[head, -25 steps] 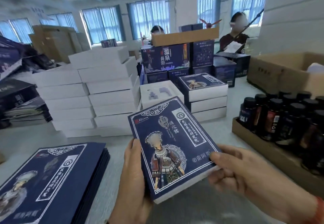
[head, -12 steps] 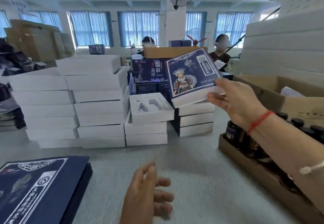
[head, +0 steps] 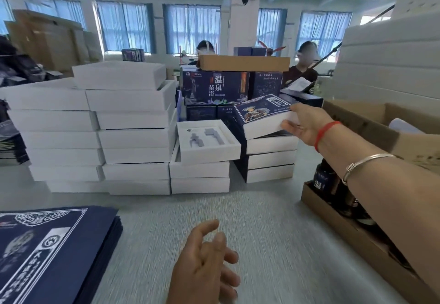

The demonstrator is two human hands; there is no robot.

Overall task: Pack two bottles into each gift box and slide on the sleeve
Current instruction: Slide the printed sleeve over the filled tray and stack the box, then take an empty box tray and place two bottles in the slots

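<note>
My right hand [head: 307,124] reaches forward and grips a finished gift box [head: 262,118], white with a navy printed sleeve, tilted on top of the stack of sleeved boxes [head: 271,158]. My left hand [head: 204,265] hovers over the table near the front, fingers relaxed and holding nothing. An open white box [head: 207,139] with two bottle-shaped cut-outs lies on a short white stack. Dark bottles [head: 326,180] stand in a cardboard tray [head: 352,232] at the right, partly hidden by my arm. A pile of flat navy sleeves [head: 52,251] lies at the front left.
Tall stacks of white boxes [head: 100,132] fill the left and middle of the table. Navy cartons [head: 216,87] and a brown cardboard lid stand behind. A brown carton [head: 371,125] and white boxes rise at the right. Two people sit at the far side.
My right hand has carried the sleeved box from in front of me out and down onto the stack of finished boxes. My left hand let go of it and dropped low.
</note>
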